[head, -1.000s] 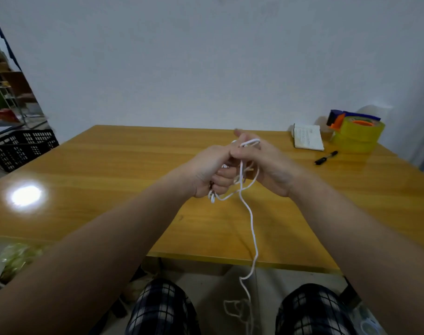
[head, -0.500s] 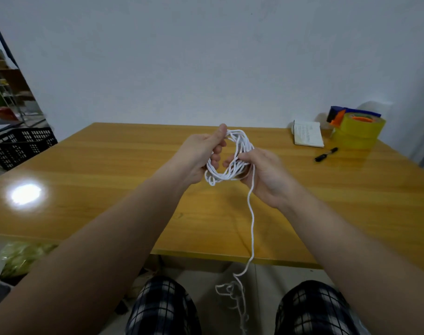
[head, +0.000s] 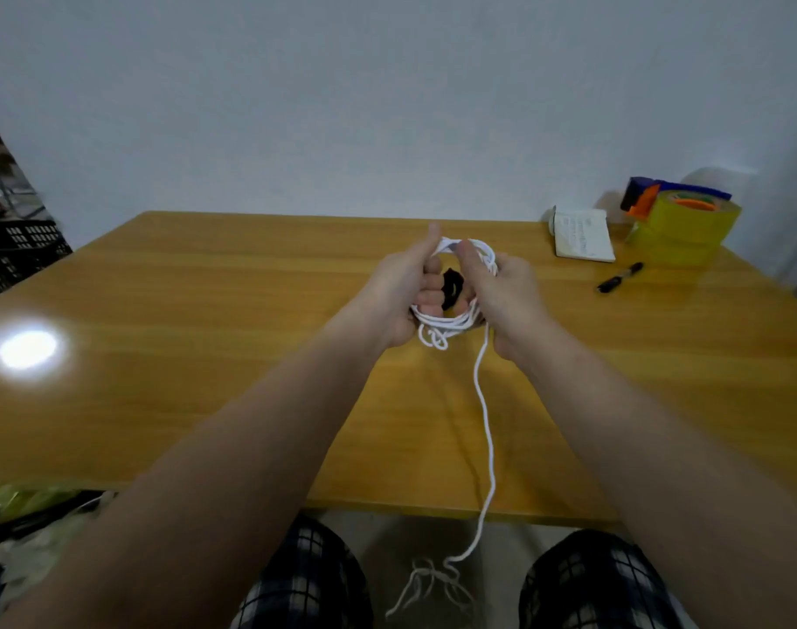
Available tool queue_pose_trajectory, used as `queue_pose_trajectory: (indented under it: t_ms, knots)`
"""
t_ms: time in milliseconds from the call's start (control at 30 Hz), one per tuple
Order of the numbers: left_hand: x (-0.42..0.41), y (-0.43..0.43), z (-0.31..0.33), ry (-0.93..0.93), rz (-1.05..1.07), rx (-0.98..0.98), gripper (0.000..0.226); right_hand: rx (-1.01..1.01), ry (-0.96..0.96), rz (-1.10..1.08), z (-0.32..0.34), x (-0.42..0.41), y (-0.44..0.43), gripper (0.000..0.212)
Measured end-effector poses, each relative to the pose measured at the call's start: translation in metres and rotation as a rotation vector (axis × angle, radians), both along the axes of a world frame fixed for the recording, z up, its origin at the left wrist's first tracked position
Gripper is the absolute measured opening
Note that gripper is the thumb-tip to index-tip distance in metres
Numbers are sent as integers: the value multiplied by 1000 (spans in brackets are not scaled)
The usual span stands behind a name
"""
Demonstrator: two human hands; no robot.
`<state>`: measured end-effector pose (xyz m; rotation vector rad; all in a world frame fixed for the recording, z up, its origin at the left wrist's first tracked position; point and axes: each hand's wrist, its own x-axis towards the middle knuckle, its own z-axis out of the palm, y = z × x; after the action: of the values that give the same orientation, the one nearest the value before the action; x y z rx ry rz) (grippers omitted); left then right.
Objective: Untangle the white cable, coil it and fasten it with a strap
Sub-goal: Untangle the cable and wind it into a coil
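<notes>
White thin cable [head: 451, 317], wound into a small round coil, is held up above the glossy yellow wooden counter [head: 197, 338] between both hands: the left hand [head: 399, 295] has its grip closed on the coil's nine o'clock side, thumb raised, and the right hand [head: 501, 292] has its grip closed on the three o'clock side, which likely keeps the loops from springing apart. A loose tail runs from the coil's five o'clock edge, over the counter's near edge, down to a tangled clump on the floor, so by my judgement coiling is unfinished. Inside the loop sits a small black object [head: 451, 288], possibly the strap, though I cannot tell.
</notes>
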<state>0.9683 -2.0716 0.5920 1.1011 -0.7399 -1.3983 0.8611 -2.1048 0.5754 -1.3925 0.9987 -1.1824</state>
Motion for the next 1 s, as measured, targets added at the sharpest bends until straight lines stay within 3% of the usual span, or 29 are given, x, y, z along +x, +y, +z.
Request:
queue_pose_trajectory:
  t_ms: [167, 300, 400, 467, 600, 667, 800, 900, 967, 1000]
  knots:
    - [9, -25, -22, 218, -200, -53, 60, -27, 125, 52, -20, 18, -36, 33]
    - [39, -46, -35, 358, -61, -90, 63, 44, 206, 342, -19, 22, -62, 18]
    - [61, -53, -45, 416, 58, -103, 67, 163, 277, 484, -14, 20, -71, 31]
    - [67, -53, -47, 415, 68, -106, 67, 113, 294, 475, -14, 18, -77, 26]
    - [70, -54, -50, 502, -81, -147, 54, 64, 92, 327, -23, 19, -96, 11]
    - [71, -54, -55, 556, -213, -151, 44, 43, 71, 184, -28, 24, -102, 18]
    - [71, -56, -59, 713, -349, -210, 26, -167, 398, 146, -38, 44, -103, 48]
    - [73, -48, -50, 843, -288, -231, 19, -335, 708, 304, -44, 49, -99, 26]
    - [76, -47, -47, 828, -101, -253, 14, -391, 839, 422, -46, 51, -94, 25]
    - [79, -48, -46, 801, 25, -260, 27, -390, 841, 474, -45, 53, -88, 24]
